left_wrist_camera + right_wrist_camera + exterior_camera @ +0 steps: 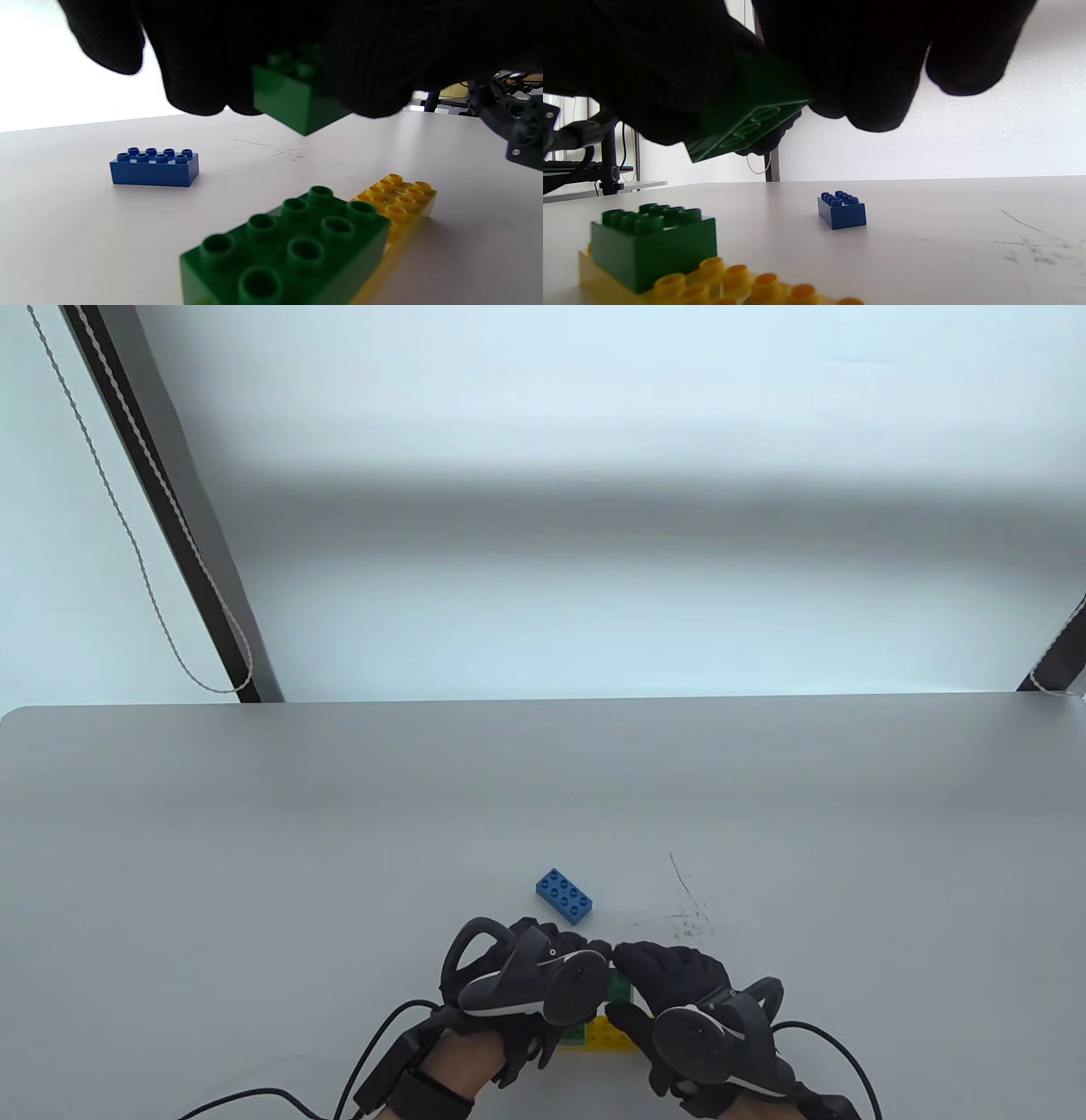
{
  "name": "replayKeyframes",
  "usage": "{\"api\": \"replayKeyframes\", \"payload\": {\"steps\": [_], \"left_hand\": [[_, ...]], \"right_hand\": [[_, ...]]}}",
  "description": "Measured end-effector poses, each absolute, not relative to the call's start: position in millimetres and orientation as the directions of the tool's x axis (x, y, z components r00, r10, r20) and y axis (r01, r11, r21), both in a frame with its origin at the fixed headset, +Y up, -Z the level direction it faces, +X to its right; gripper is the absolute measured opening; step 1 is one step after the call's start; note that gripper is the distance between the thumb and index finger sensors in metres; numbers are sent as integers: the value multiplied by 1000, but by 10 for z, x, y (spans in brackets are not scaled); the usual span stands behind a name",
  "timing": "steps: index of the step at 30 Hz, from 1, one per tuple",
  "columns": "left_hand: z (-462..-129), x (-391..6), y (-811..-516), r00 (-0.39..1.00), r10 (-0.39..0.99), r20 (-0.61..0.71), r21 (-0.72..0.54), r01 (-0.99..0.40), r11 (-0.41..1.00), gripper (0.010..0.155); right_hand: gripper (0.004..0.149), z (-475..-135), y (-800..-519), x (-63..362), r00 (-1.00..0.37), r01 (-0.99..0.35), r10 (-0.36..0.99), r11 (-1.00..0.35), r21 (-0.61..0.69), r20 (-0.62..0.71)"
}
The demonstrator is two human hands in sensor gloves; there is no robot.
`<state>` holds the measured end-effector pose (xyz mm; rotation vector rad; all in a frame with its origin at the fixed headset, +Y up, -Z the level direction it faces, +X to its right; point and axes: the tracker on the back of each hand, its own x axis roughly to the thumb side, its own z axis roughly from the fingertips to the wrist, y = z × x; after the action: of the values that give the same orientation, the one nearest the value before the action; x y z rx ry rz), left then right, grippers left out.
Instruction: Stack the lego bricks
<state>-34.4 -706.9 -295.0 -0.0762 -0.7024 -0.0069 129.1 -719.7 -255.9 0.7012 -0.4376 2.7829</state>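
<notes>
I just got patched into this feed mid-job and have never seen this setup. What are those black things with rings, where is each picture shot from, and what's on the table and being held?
Those are a person's two hands in black sensor gloves, each with a ring-shaped tracker strapped to its back; the fingers stay free. One picture looks down on the table, with the left hand and right hand coming in from the bottom. The other two come from small cameras on each wrist, looking out under the fingers.

On the table: a blue brick lying alone, and a green brick already stacked on a yellow plate. A second, held green brick is lifted above the table, with gloved fingers of both hands round it.
</notes>
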Motion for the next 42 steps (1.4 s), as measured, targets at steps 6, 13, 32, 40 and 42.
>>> {"api": "replayKeyframes", "payload": {"steps": [6, 13, 32, 40, 42], "left_hand": [[-2936, -336, -7098, 758, 47, 650, -92, 17, 996, 67], [-2944, -341, -7137, 749, 96, 656, -131, -13, 991, 66], [-3098, -553, -7391, 781, 255, 570, -384, -21, 923, 59], [-3127, -578, -7491, 790, 294, 538, -452, -24, 892, 60], [-3124, -571, -7515, 793, 284, 539, -451, -13, 892, 60]], "right_hand": [[66, -2595, -7232, 1324, -845, -299, 177, -939, -171, 505], [66, -2660, -7265, 1415, -832, -352, 266, -932, -91, 487], [65, -2805, -7513, 1623, -799, -446, 458, -886, 129, 389], [64, -2828, -7631, 1604, -793, -444, 488, -873, 204, 363], [64, -2832, -7650, 1597, -793, -440, 491, -871, 217, 361]]}}
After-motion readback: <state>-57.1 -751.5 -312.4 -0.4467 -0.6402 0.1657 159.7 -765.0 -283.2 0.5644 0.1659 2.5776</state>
